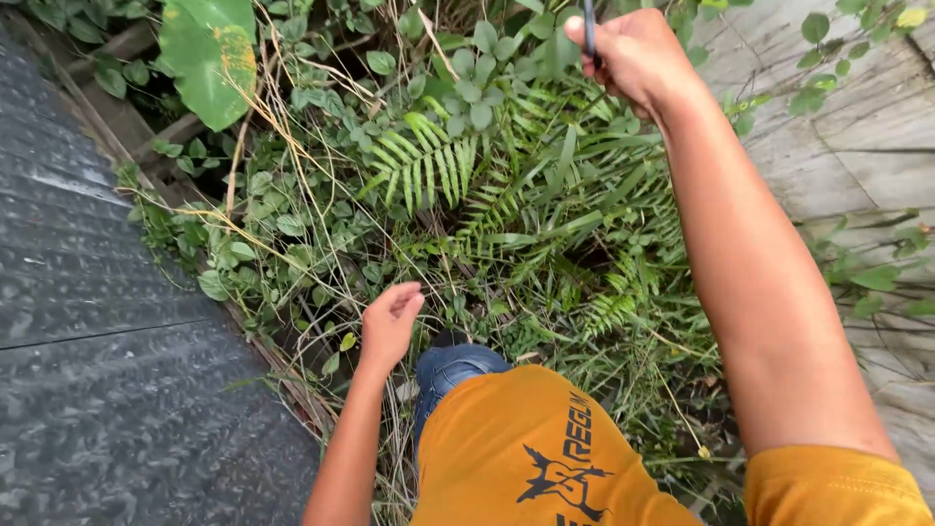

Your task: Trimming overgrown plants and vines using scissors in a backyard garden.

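My right hand (633,56) is raised at the top of the view, fingers closed around a thin dark handle (589,27) that runs up out of frame; its working end is hidden. My left hand (390,321) hangs low over the weeds with the fingers loosely curled and nothing in it. Beneath both hands grows a dense patch of ferns (429,166) and leafy weeds (487,58). My orange shirt (526,448) and a blue-jeaned knee (450,368) show at the bottom.
A dark metal tread plate (88,321) covers the left side. A weathered grey concrete slab (857,127) lies on the right. A large green leaf with yellow spots (209,54) stands at the top left, with dry grass stems throughout.
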